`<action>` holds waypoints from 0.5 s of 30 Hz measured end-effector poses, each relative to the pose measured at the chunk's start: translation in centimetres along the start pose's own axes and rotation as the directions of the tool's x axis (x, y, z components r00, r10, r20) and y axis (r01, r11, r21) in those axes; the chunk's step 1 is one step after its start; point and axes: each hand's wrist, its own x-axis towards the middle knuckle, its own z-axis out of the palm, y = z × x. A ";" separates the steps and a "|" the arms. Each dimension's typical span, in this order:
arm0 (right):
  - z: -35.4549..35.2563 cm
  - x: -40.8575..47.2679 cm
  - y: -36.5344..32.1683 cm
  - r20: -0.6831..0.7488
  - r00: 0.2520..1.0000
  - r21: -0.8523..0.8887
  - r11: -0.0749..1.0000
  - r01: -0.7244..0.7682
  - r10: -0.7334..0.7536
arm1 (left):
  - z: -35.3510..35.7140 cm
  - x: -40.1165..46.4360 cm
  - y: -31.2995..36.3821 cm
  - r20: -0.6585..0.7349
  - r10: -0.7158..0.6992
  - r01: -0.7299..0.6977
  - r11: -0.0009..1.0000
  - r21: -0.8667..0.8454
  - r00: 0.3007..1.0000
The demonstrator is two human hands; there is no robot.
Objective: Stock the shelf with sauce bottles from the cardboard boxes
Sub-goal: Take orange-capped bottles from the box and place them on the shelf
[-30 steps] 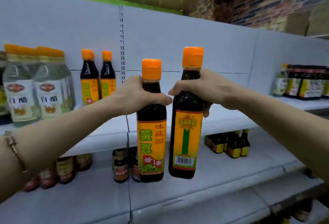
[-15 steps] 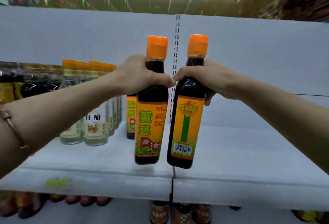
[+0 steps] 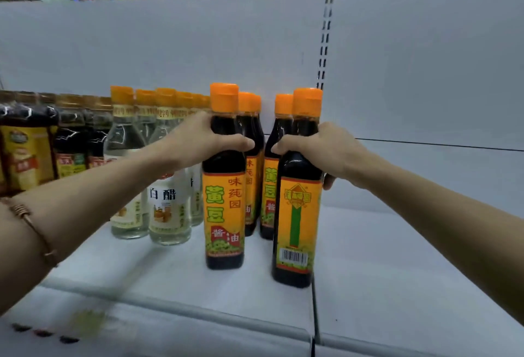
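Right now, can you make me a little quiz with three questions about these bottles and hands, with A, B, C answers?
1. Where are the clear vinegar bottles?
A. To the left of the dark sauce bottles
B. To the right of the dark sauce bottles
C. On top of them

2. What colour are the caps on the dark sauce bottles?
A. Blue
B. Orange
C. White

3. What are the two hands doing?
A. Lying flat on the shelf
B. Each gripping a bottle
C. Waving in the air

Answers:
1. A, the clear ones stand left of the left-hand bottle.
2. B, every cap is orange.
3. B, the left hand and right hand wrap round the shoulders of the left-hand bottle and the right-hand bottle over the white shelf.
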 end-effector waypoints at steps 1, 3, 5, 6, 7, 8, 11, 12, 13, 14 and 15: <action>0.4 0.1 0.2 -0.043 0.999 -0.017 1.000 0.015 -0.016 | 0.2 0.1 -0.5 0.000 -0.007 0.007 1.000 -0.029 1.000; 1.1 0.4 0.7 -0.108 0.993 -0.013 0.999 0.049 -0.050 | 0.9 0.3 -1.6 0.011 -0.009 0.010 0.995 -0.098 1.000; 1.7 0.6 1.0 -0.141 0.988 0.038 0.997 0.073 -0.067 | 1.5 0.5 -2.3 0.025 -0.012 0.015 0.988 -0.154 1.000; 1.9 0.6 1.1 -0.145 0.987 0.067 0.994 0.085 -0.074 | 1.6 0.5 -2.5 0.029 -0.007 0.012 0.985 -0.170 1.000; 2.0 0.7 1.3 -0.142 0.986 0.111 0.988 0.104 -0.087 | 1.7 0.6 -2.6 0.024 -0.005 0.010 0.983 -0.185 1.000; 2.2 0.7 1.4 -0.141 0.985 0.173 0.977 0.123 -0.099 | 1.8 0.6 -2.7 0.015 -0.001 0.004 0.979 -0.204 1.000; 2.4 0.6 1.7 -0.143 0.982 0.325 0.931 0.166 -0.125 | 2.3 0.2 -2.9 -0.052 -0.021 0.005 0.954 -0.301 0.998; 2.5 0.5 1.6 -0.154 0.980 0.339 0.924 0.175 -0.129 | 2.6 0.0 -3.0 -0.078 -0.039 0.011 0.940 -0.340 0.996; 2.6 0.5 1.6 -0.174 0.977 0.343 0.922 0.181 -0.127 | 3.0 -0.4 -3.1 -0.101 -0.054 0.013 0.930 -0.367 0.993; 2.7 0.5 1.5 -0.201 0.973 0.343 0.922 0.181 -0.116 | 3.3 -0.8 -3.3 -0.122 -0.067 0.018 0.929 -0.368 0.990; 2.9 0.5 1.3 -0.231 0.968 0.346 0.921 0.181 -0.104 | 3.7 -1.3 -3.5 -0.137 -0.077 0.025 0.938 -0.345 0.988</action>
